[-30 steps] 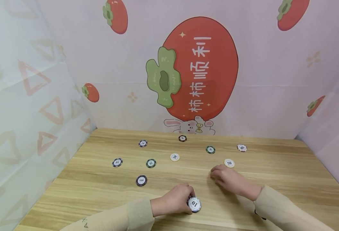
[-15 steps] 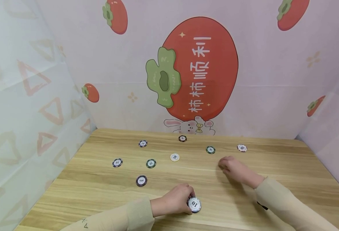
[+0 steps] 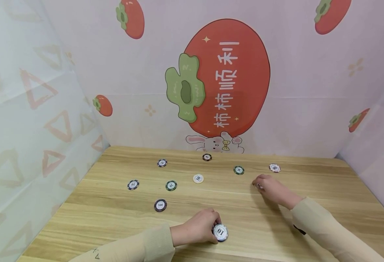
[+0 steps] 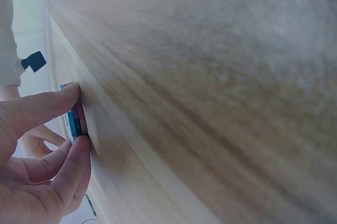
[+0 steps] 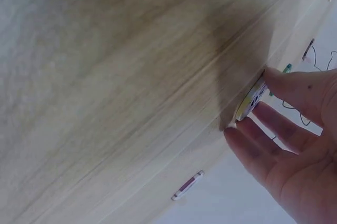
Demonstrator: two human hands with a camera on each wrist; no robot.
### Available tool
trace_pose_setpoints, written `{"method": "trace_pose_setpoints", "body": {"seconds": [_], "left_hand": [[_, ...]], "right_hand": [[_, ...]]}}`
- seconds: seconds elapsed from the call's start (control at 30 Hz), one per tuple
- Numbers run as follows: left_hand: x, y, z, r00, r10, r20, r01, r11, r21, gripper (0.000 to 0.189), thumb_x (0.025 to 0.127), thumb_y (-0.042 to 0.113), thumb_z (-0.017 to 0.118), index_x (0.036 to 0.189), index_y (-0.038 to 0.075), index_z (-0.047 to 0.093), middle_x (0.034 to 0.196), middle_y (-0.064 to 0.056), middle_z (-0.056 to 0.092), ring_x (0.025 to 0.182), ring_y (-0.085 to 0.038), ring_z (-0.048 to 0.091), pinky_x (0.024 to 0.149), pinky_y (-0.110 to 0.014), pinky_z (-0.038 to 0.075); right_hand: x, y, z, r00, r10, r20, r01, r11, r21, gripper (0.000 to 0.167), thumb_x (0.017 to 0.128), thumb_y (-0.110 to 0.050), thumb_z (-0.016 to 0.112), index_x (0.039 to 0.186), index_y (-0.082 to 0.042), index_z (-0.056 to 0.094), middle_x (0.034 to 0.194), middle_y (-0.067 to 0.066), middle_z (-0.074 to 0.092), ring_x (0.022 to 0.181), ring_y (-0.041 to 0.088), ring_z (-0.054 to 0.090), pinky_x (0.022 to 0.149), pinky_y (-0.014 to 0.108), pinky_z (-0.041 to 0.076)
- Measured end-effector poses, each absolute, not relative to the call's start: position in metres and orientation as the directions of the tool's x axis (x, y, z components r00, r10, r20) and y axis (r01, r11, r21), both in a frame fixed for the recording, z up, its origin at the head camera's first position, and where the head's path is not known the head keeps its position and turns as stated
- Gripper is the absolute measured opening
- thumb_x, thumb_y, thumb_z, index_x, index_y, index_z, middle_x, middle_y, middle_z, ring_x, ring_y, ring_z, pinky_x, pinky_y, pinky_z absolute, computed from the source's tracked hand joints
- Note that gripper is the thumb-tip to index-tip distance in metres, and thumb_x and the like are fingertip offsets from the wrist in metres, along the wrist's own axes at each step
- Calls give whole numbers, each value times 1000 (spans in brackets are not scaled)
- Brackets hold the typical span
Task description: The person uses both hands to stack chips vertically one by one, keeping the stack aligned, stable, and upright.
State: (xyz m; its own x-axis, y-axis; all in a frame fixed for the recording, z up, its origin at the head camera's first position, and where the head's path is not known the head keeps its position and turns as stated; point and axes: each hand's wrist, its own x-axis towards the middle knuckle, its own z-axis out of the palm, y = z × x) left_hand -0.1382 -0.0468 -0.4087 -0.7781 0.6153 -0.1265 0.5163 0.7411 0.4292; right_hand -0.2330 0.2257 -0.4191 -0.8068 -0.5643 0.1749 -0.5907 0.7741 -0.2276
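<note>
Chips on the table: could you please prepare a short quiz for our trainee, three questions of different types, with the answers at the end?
1. True or false: the chip marked 500 lies flat on the table.
2. Which number tops the chip stack in the left hand? A) 20 B) 10 C) 500
3. Fill in: the right hand pinches a round token with a ____ edge.

Key: 1. True; 2. B; 3. yellow

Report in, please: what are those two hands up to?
Left hand gripping chip stack. Right hand, thumb and fingers around yellow-edged chip. Nothing seen blocking either.
</note>
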Motion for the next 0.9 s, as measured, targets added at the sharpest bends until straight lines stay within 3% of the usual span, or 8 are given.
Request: {"method": "trace_pose_setpoints", "body": {"seconds": [0.43,0.9], "left_hand": [[-138,-46,-407,-779,612,-133,509,742,436,35,60,17,84,87,11,61,77,10,49,69,1,43,64,-13,40],[-138,-46,-408,-781,611,-129,510,744,433,35,60,17,84,87,12,62,77,10,48,69,1,43,64,-13,40]], "right_hand": [[-230,225,-412,-837,-495,233,-543,806,-235,26,65,7,72,89,0,65,86,7,54,79,21,52,65,33,46],[-220,221,-400,-798,-528,291,-585,795,-161,17,71,10,68,78,-6,69,79,-1,58,75,14,56,65,29,49]]}}
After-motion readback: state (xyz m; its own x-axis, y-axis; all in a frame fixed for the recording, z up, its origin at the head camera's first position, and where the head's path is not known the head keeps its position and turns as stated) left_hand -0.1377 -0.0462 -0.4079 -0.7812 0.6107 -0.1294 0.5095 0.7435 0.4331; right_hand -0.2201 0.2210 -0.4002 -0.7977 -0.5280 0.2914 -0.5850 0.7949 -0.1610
